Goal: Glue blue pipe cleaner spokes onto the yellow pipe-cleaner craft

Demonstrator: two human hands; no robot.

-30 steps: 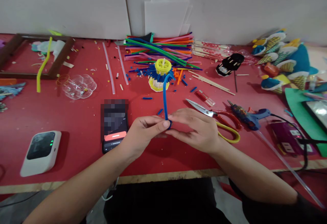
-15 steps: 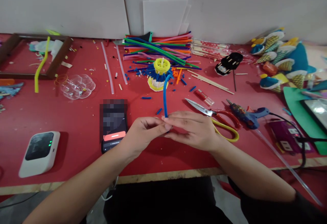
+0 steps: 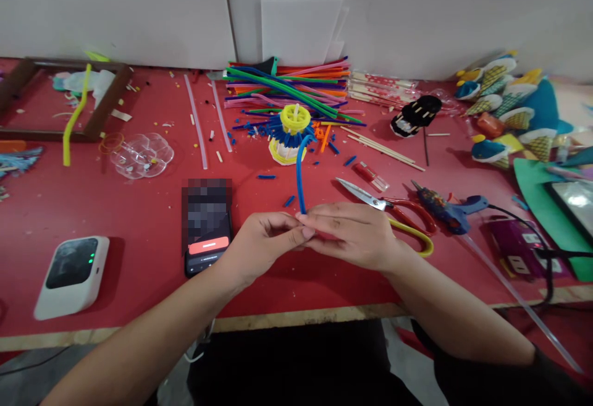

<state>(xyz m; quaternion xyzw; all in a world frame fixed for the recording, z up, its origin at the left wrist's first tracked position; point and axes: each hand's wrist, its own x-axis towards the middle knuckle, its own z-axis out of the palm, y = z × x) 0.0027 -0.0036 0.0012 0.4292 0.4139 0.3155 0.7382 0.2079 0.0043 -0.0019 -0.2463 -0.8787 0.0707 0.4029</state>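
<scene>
A blue pipe cleaner (image 3: 300, 180) rises from between my fingertips and curves over to the right at its top. My left hand (image 3: 271, 239) pinches its lower end, thumb on top. My right hand (image 3: 349, 233) closes on the same end from the other side, so the fingertips of both hands meet and hide that end. Behind the pipe cleaner stands a small model (image 3: 295, 131) with a yellow wheel-shaped top, a blue fringed band and a white base edged in yellow. Short blue pieces (image 3: 267, 177) lie in front of it.
Scissors (image 3: 365, 194) and a blue glue gun (image 3: 445, 208) lie right of my hands; a phone (image 3: 208, 233) lies left. Behind are a pile of coloured pipe cleaners (image 3: 287, 88) and wooden sticks (image 3: 384, 151). A white device (image 3: 74, 276) sits far left, finished-looking cone figures (image 3: 504, 97) far right.
My fingers have shifted slightly on the lower end of the blue pipe cleaner, and my right lower fingers have drawn in closer to the left hand. Otherwise little differs.
</scene>
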